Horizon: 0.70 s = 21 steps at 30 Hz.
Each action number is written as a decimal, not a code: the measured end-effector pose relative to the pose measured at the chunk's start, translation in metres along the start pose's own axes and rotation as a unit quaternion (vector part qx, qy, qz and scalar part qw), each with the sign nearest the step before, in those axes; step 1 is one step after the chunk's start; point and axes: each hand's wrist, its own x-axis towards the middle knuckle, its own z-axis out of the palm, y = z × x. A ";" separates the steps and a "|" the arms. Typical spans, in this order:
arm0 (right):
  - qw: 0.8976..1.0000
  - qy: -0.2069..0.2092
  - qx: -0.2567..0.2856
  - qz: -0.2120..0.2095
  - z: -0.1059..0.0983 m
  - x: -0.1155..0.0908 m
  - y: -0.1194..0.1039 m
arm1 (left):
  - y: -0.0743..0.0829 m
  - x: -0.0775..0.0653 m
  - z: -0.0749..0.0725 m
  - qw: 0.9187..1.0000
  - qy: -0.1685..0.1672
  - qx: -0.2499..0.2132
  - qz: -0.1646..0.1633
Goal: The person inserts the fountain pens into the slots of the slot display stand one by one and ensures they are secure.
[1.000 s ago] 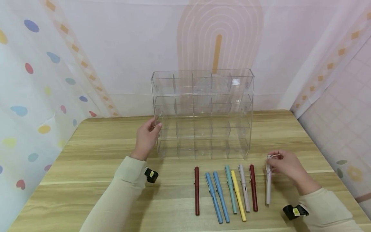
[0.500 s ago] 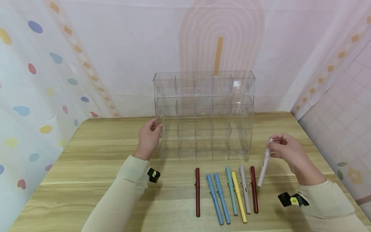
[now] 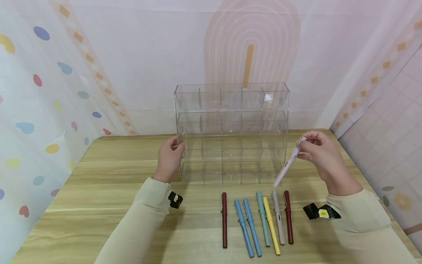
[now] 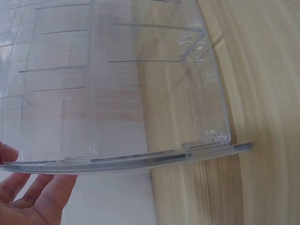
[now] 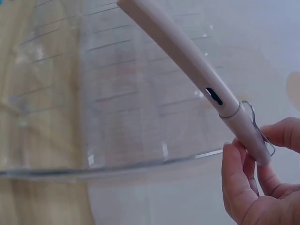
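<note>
A clear acrylic organizer (image 3: 231, 141) with stepped rows of compartments stands upright at the back of the table. My left hand (image 3: 169, 159) grips its left side panel (image 4: 126, 162), thumb on one face and fingers on the other in the left wrist view. By the cap, my right hand (image 3: 324, 157) pinches a pale pink pen (image 3: 287, 165) with a wire clip (image 5: 257, 124). The pen is raised and tilted, its lower end toward the organizer's bottom right corner. In the right wrist view a small dark window shows in its barrel.
Several pens lie in front of the organizer: a dark red pen (image 3: 224, 220), two blue pens (image 3: 244, 228), a green pen (image 3: 262, 218), a yellow pen (image 3: 271, 226), a pale lilac pen (image 3: 278, 217) and another dark red pen (image 3: 288, 217). Patterned curtain (image 3: 148, 55) hangs behind the table.
My right hand has lifted the pale pink pen off the table and carried it up and left toward the organizer, tilting it. The left hand keeps its grip on the panel.
</note>
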 end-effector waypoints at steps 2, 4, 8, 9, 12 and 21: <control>1.000 0.007 0.024 -0.009 0.005 0.003 -0.007 | -0.001 0.000 0.000 1.000 0.000 -0.002 -0.001; 0.999 0.018 0.042 -0.016 0.011 0.007 -0.015 | -0.002 0.001 0.000 1.000 0.003 -0.006 -0.001; 0.996 0.035 0.083 -0.024 0.022 0.015 -0.031 | -0.002 0.001 0.002 1.000 0.012 -0.005 0.002; 0.995 0.039 0.092 -0.028 0.024 0.017 -0.035 | -0.002 0.001 0.002 1.000 0.016 -0.003 0.002; 0.991 0.048 0.116 -0.044 0.031 0.022 -0.046 | -0.002 0.001 0.005 1.000 0.028 0.005 0.002; 0.987 0.093 0.111 -0.072 0.050 0.034 -0.074 | 0.002 -0.002 0.010 0.998 0.050 0.023 -0.001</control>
